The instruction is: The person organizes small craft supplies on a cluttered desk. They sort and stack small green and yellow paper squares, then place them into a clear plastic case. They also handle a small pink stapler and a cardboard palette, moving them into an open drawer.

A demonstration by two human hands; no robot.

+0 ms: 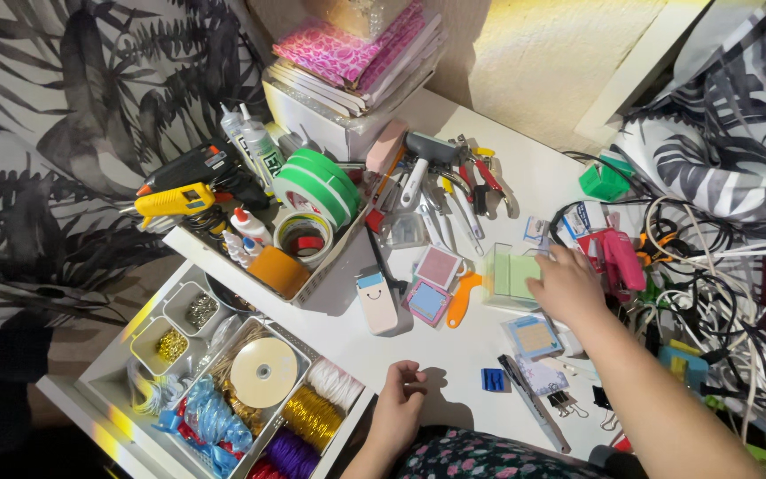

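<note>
My right hand (569, 286) reaches across the white desk (454, 341) and grips a pale green pad in a clear box (509, 277). My left hand (399, 399) rests on the desk's near edge with its fingers curled and nothing in it. Small square ink pads lie close by: a pink one (438, 266), a blue-rimmed one (426, 302) and a tan one (533, 337). An orange scraper (461, 299) lies between them. A white eraser-like block with a smiling face (376, 302) stands left of the pads.
An open drawer (90, 390) at the lower left holds ribbon spools, gold cord and small tubs. A tray (250, 279) carries green tape rolls, glue bottles and glue guns. Pliers and tools (467, 182) lie behind. Tangled cables (720, 293) crowd the right. Stacked boxes (347, 80) stand at the back.
</note>
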